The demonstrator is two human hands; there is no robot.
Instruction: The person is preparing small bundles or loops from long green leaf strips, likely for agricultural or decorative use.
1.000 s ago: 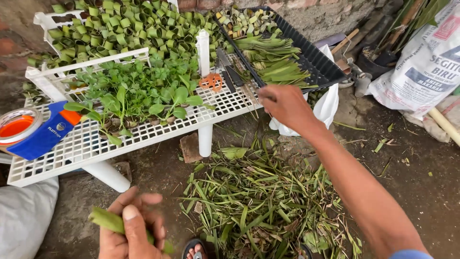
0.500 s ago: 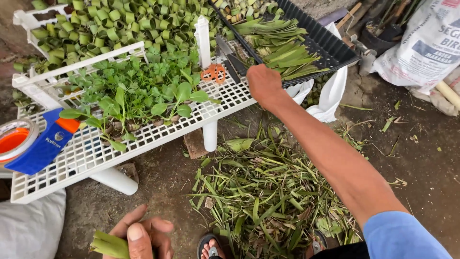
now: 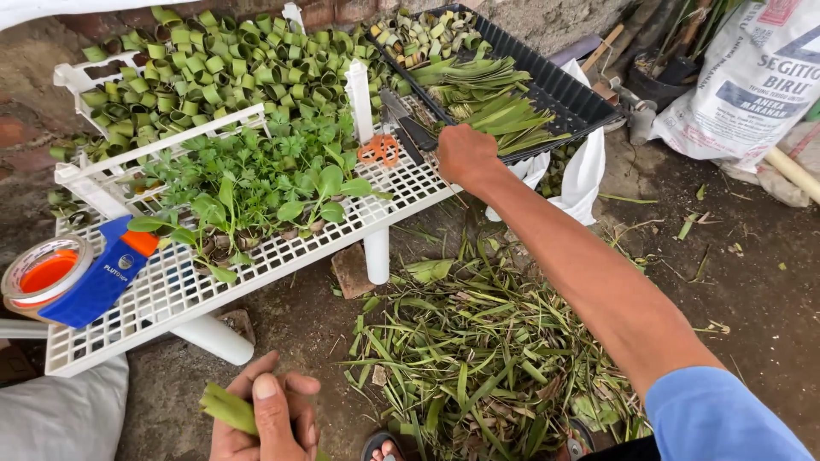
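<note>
My right hand (image 3: 464, 152) reaches out to the far edge of the white plastic rack (image 3: 282, 248), its fingers closed around a dark tool, likely a knife or scissors (image 3: 417, 133), beside an orange-handled pair of scissors (image 3: 379, 149). My left hand (image 3: 265, 418) stays low near my lap and holds a folded green leaf strip (image 3: 226, 407). Green seedlings in small leaf cups (image 3: 256, 183) stand on the rack. Rolled green leaf rings (image 3: 213, 72) fill the shelf behind them.
A black tray (image 3: 564, 90) at the back holds cut leaf strips and more rings. A blue tape dispenser with an orange roll (image 3: 77, 273) lies on the rack's left end. Leaf trimmings (image 3: 478, 358) litter the ground. A white sack (image 3: 752, 77) stands at the right.
My right hand has reached further onto the rack toward the dark tool by the scissors. My left hand with the leaf strip has stayed low near the bottom edge.
</note>
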